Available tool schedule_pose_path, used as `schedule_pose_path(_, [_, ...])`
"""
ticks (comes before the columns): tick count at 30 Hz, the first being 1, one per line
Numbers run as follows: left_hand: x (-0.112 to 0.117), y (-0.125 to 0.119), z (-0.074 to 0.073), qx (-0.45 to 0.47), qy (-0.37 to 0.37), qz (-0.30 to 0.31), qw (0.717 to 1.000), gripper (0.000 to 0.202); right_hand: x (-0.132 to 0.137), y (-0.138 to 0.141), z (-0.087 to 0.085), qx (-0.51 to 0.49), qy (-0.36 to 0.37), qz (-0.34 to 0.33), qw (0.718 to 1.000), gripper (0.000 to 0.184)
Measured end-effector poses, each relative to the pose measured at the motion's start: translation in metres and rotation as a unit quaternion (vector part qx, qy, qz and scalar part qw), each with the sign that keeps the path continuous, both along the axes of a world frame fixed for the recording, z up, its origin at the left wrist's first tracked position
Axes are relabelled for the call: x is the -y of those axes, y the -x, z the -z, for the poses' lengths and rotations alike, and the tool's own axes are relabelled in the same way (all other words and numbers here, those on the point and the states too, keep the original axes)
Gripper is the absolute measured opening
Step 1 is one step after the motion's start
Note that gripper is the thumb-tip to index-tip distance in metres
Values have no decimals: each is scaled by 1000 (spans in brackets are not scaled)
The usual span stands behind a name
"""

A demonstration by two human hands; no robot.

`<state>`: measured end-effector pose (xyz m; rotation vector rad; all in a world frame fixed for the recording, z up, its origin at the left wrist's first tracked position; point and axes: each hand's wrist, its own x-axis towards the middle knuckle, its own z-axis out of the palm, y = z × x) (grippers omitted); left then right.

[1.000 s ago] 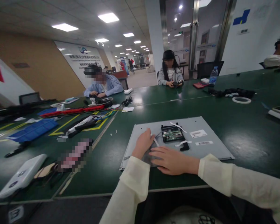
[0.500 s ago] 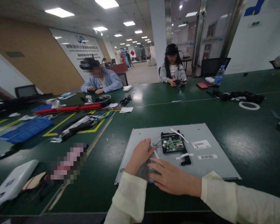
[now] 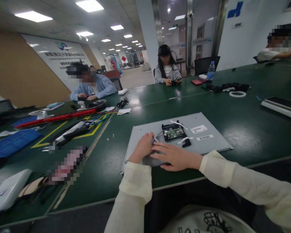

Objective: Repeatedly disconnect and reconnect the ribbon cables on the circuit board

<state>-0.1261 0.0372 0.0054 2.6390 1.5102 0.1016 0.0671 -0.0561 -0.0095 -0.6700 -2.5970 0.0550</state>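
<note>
A flat grey metal panel (image 3: 208,142) lies on the green table before me. A green circuit board (image 3: 173,132) in a black frame (image 3: 187,142) sits on it, with white tape strips (image 3: 184,140) and two labels (image 3: 199,129) nearby. My left hand (image 3: 142,148) rests on the panel's left part, fingers closed together beside a white strip and thin grey cables (image 3: 159,134). What its fingertips hold is hidden. My right hand (image 3: 172,157) lies low over the panel's near edge, fingers stretched out and apart, tips close to my left hand.
To the left lie a blue tray (image 3: 14,142), a red strip (image 3: 55,118), cables, a pixelated pink item (image 3: 69,165) and a white device (image 3: 11,191). A bottle (image 3: 210,71), white ring (image 3: 237,94) and dark-topped white object (image 3: 281,108) are right. Several people sit around the table.
The camera view has shifted right and tilted down, so another person at the far right and my lap show. Both hands stay at nearly the same place on the panel.
</note>
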Motion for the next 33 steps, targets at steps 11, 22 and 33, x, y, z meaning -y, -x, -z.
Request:
schedule_pose_path(11, [1,4,8,114,-36,43,992,29,13,-44,-7,84,-25,65,994,57])
schedule_pose_path(22, [10,2,-10,65,-161,-49,984,33,13,-47,-1,64,12,163,984,51])
schedule_pose_path(33, [13,1,-10,98,-176,-62,978,30,-20,-56,15,44,18,314,948,49])
